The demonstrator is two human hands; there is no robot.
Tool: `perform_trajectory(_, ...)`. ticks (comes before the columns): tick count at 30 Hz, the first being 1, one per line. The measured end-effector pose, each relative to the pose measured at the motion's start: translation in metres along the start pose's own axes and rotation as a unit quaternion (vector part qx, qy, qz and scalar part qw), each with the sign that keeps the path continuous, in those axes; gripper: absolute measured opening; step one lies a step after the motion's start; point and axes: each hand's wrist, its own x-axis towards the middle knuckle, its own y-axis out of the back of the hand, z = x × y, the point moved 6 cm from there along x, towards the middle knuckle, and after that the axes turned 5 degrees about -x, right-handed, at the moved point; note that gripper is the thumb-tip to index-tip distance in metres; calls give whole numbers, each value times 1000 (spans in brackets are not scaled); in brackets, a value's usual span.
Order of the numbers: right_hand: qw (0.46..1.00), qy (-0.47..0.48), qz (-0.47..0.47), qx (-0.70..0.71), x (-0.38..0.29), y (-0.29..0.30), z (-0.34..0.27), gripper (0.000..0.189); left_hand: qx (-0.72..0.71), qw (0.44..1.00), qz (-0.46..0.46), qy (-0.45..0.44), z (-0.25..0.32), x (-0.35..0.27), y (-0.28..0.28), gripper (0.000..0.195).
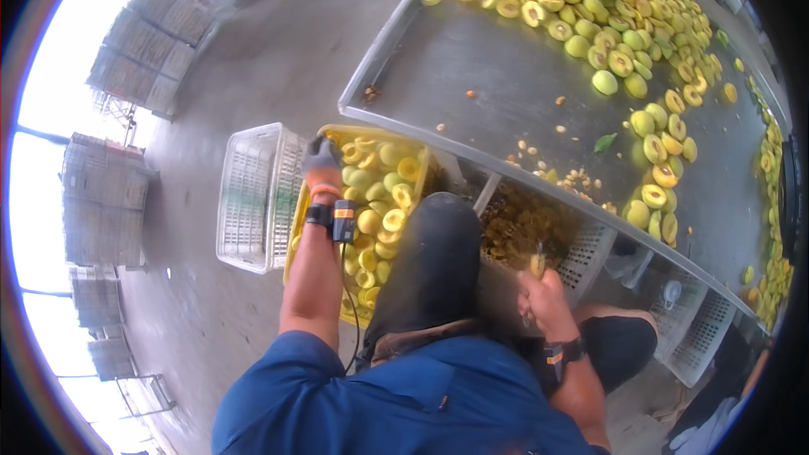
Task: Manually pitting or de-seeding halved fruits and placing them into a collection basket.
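Note:
My left hand (322,163), in a grey and orange glove, is at the far left corner of a yellow plastic crate (425,183). Halved, pitted yellow-green fruits (377,205) fill that crate; whether the fingers grip its rim or a fruit cannot be told. My bare right hand (545,303) is closed around a small tool with a yellowish handle (537,264), its working end too blurred to name. Beneath the table edge, just beyond that hand, lies a heap of brown scraps (521,221) beside a white perforated crate (589,259).
A metal table (505,76) with a raised rim bears a large pile of halved fruits (619,19), loose kernels (572,180) and a green leaf (605,142). A white crate (249,196) stands left of the yellow one. Stacked crates (104,199) line the left side.

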Motion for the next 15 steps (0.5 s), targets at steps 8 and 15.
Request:
perform_trajectory(8, 995, 96, -4, -32, -4, 4, -13, 19, -118, 942, -293, -118, 199, -141, -201, 29)
perform_trajectory(15, 984, 162, 77, -1, -34, 44, -33, 22, 73, 693, -478, -534, 243, -321, -423, 49)
